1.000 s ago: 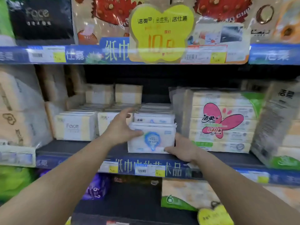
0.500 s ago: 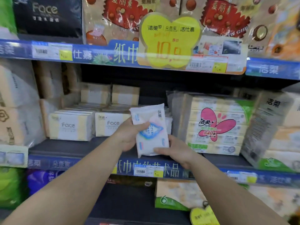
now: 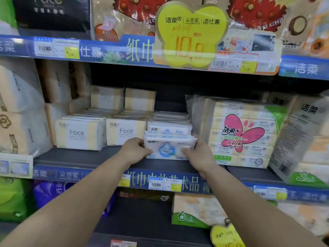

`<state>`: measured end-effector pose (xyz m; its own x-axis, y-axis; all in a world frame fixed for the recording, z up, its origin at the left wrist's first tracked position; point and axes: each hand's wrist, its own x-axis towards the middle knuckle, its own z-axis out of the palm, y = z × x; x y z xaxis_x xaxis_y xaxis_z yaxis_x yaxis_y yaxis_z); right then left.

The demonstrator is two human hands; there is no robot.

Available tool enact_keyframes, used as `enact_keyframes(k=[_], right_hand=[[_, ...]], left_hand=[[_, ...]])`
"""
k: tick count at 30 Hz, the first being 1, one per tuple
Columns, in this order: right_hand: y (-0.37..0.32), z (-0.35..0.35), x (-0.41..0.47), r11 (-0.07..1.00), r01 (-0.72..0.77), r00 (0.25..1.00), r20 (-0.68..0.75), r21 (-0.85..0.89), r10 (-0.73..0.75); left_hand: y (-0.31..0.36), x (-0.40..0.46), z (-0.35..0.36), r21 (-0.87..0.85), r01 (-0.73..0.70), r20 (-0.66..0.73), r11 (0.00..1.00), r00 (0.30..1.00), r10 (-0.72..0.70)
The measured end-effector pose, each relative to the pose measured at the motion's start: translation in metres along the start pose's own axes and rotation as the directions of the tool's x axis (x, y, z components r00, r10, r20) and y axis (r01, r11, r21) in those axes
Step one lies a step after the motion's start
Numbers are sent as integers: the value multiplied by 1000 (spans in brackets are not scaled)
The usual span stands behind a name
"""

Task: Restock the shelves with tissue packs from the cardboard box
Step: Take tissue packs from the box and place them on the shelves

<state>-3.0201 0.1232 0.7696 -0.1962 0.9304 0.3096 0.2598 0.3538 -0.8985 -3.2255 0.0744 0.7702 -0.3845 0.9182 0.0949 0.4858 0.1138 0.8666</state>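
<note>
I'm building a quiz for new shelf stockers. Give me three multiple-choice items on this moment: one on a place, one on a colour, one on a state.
1. Where is the white tissue pack with the blue drop?
A. front of the middle shelf
B. top shelf
C. floor

2. What colour is the butterfly-shaped price sign?
A. red
B. yellow
C. blue

3. How is the pack held?
A. left hand only
B. untouched
C. both hands

Answers: 1 A, it stands at the shelf's front edge; 2 B, its face is yellow; 3 C, the left hand and right hand grip its ends.

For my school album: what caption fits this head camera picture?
Both hands hold a white tissue pack on the shelf.
</note>
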Motion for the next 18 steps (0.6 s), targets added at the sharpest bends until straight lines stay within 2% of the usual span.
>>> enact_keyframes(k=[3,7,9,13,16,18], right_hand=[[9,5,6,989,-138,990,-1,-46,138],[15,10,17,972,-235,972,-2,16,235],[18,12,21,966,-257,966,-28,20,258],[18,13,26,956,-289,954,-99,-53,283],[18,16,27,949,-315,942,-128,-20,310],[20,17,28,944,-328,942,-64,24,329]], left_hand=[[3,2,8,17,-46,70,999,997,45],[8,9,20,-156,-64,173,986,981,91],[7,18,26,-213,-41,174,976,982,79],[4,29,35,-223,12,31,975,1000,-5],[6,30,42,-283,41,114,958,993,-9],[4,32,42,-274,43,133,961,991,-7]])
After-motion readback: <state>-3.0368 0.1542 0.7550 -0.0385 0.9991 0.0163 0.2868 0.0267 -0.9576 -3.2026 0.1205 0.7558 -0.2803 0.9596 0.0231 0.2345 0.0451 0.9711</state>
